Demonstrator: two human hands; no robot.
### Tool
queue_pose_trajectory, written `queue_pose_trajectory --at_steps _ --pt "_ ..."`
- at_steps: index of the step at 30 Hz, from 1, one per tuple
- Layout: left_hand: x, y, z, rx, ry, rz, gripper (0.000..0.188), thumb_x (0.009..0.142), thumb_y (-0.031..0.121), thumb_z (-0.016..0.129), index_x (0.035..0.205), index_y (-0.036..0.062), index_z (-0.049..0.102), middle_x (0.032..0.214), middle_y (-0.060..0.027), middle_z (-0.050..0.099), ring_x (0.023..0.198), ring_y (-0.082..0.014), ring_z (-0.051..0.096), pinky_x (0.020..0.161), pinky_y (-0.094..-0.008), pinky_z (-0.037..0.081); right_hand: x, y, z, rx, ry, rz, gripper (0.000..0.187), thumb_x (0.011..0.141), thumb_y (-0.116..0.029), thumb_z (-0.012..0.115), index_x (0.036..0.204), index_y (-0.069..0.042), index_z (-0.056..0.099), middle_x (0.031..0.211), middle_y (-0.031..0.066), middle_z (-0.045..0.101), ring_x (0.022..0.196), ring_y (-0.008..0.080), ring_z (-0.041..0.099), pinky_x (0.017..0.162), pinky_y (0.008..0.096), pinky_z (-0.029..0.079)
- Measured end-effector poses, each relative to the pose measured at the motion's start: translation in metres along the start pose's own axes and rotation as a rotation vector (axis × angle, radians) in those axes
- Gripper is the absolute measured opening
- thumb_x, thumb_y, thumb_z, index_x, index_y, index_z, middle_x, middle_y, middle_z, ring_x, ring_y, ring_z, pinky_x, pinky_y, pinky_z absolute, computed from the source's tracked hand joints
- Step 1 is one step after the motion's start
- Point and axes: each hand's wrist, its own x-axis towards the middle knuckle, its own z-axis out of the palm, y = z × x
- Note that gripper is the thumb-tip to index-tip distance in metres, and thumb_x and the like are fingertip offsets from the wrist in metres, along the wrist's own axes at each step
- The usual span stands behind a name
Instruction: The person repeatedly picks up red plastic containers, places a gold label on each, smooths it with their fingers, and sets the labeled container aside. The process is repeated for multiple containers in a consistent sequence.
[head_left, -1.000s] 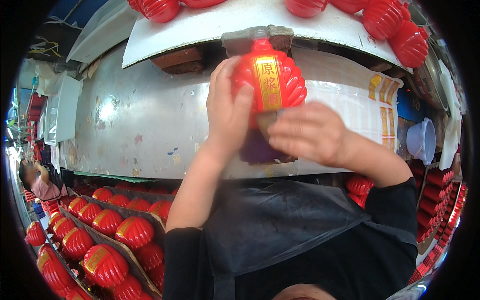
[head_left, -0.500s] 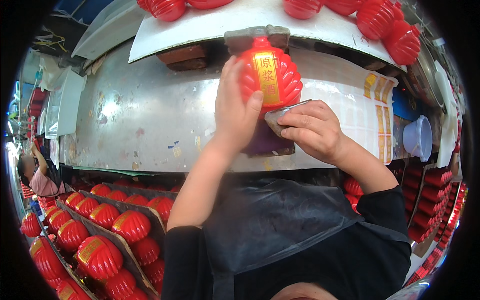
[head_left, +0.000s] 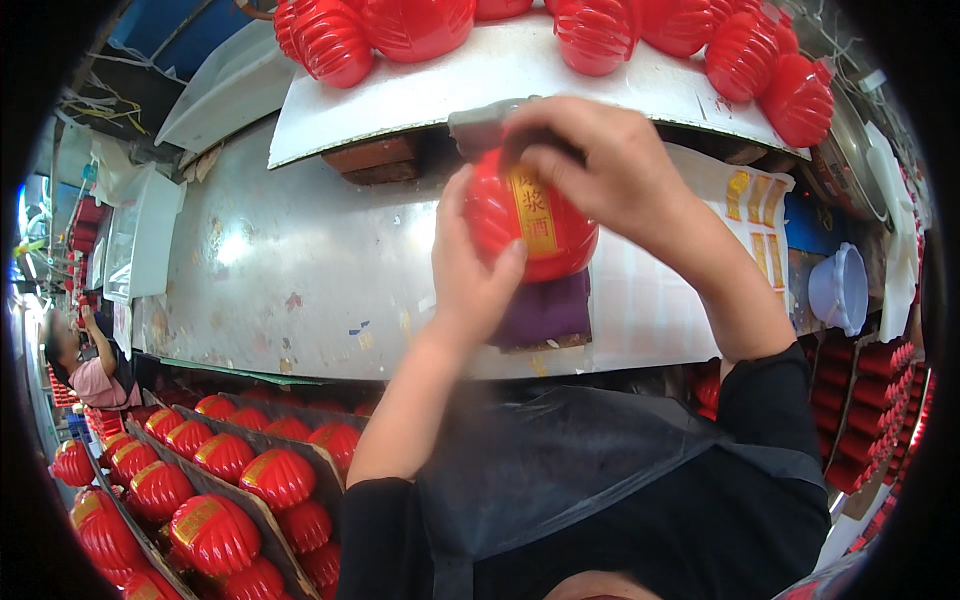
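Observation:
A glossy red ribbed bottle (head_left: pixel 570 240) lies with its neck pointing away from me against a grey rest (head_left: pixel 480 128). Its near end is at a purple cloth-covered block (head_left: pixel 545 310). Down its upper face runs a gold strip label (head_left: pixel 535 215). My left hand (head_left: pixel 475 260) grips the bottle's left side, thumb near the label's lower end. Over the neck and upper label, my right hand (head_left: pixel 600 165) is closed with bent fingers. A dark shape shows under those fingers; I cannot make out what it is.
Several red bottles stand on a raised white board (head_left: pixel 510 70) at the back. A backing sheet (head_left: pixel 650 310) with gold labels lies right, beside a lavender bucket (head_left: pixel 838 285). Crated red bottles (head_left: pixel 215 530) fill the lower left. Another person (head_left: pixel 95 365) is at far left.
My right hand, which held a flat grey scraper-like piece at the bottle's lower right, has moved up over the neck and label. My left hand stays on the bottle. The whole view has shifted slightly.

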Motion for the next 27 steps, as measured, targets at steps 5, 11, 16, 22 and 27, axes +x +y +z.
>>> queue_pose_trajectory --at_steps 5,11,16,22,27 --pt "0.008 0.001 -0.002 0.026 -0.001 -0.050 0.084 0.089 0.016 0.068 0.160 -0.0012 0.026 0.159 -0.0194 0.037 0.147 -0.0306 0.040 0.125 -0.0444 0.031 0.023 0.004 0.003 -0.117 -0.057 0.050 0.020 0.088 -0.010 0.069 0.104 0.001 0.071 0.097 0.0200 0.073 0.095 0.0385 0.071 0.084 0.0465 0.057" --pt "0.037 0.000 -0.005 0.041 -0.022 -0.070 0.083 0.085 0.026 0.078 0.152 -0.0012 0.039 0.145 -0.0240 0.053 0.132 -0.0389 0.056 0.114 -0.0470 0.043 0.016 0.029 -0.003 0.051 -0.124 0.197 0.025 0.095 -0.006 0.072 0.119 0.000 0.071 0.106 0.0165 0.076 0.094 0.0298 0.076 0.085 0.0361 0.060" --pt "0.076 0.002 -0.009 -0.065 -0.148 -0.316 0.056 0.090 0.021 0.081 0.132 -0.0010 0.051 0.122 -0.0114 0.063 0.113 -0.0170 0.062 0.101 -0.0328 0.050 0.007 0.046 0.006 -0.065 -0.016 0.176 0.029 0.093 -0.004 0.074 0.121 -0.001 0.070 0.107 0.0167 0.076 0.098 0.0281 0.076 0.086 0.0353 0.060" --pt "0.086 0.010 -0.006 -0.280 -0.119 -0.478 0.029 0.099 0.013 0.072 0.119 0.0022 0.055 0.109 -0.0065 0.065 0.098 -0.0109 0.063 0.089 -0.0265 0.053 -0.026 0.029 -0.001 0.116 0.150 0.096 0.028 0.083 0.001 0.079 0.110 -0.002 0.074 0.101 0.0150 0.076 0.093 0.0300 0.076 0.081 0.0361 0.061" --pt "0.081 0.013 0.000 -0.330 -0.058 -0.472 0.025 0.102 0.015 0.069 0.119 0.0022 0.056 0.107 -0.0045 0.064 0.098 -0.0092 0.061 0.091 -0.0266 0.051 -0.082 -0.015 0.008 0.000 0.088 -0.427 0.019 0.079 -0.006 0.075 0.097 -0.010 0.076 0.099 0.0080 0.078 0.089 0.0226 0.076 0.076 0.0363 0.062"
